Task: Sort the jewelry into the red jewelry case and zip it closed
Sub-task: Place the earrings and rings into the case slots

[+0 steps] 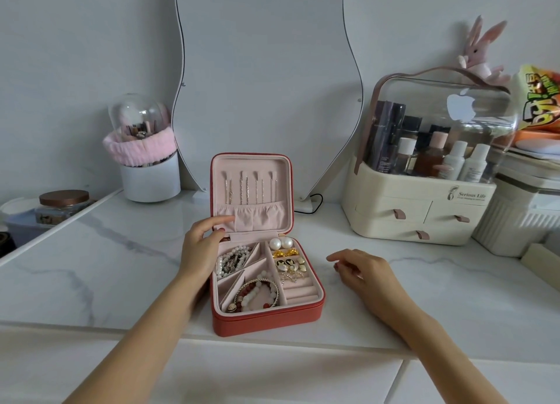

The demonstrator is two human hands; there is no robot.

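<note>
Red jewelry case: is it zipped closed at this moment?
No. The red jewelry case lies open, its lid upright, with the left hand touching the lid's edge.

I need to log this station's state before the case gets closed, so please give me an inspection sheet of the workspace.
Surface: white marble-look countertop, no spills seen.
Job's things: red jewelry case lies open, lid upright; necklaces hang in the lid; pearl strand, bracelets, pearl studs and earrings sit in separate compartments.
Clutter: brush holder with pink headband, cosmetics organizer with bottles, plush rabbit, snack bag, jar.
Grippers: left hand touches the lid's left edge; right hand hovers beside the case, empty.
Cables: black cable at the mirror's base.
Surroundings: wavy mirror, white wall.
</note>
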